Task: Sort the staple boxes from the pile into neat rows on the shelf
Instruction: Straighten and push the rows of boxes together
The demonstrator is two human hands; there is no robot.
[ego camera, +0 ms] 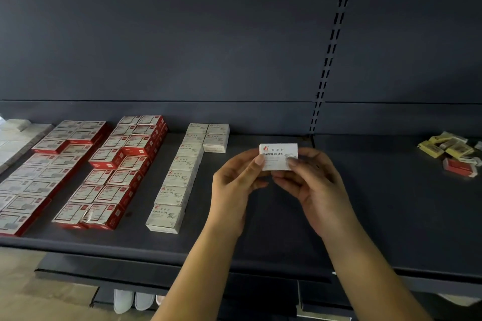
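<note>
Box: I hold the white paper-clip box (278, 157) above the shelf (365, 203), at 3 o'clock of the white row (180, 177).
Fingers: left hand (234, 185) and right hand (310, 185) pinch its short ends.
Handling: I judge it light, stiff, crushable cardboard; the ends suit best.

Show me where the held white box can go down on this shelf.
Free: the bare shelf between the white rows and the yellow pile, also in front of the short white row. Crowded: the red rows at left.
</note>
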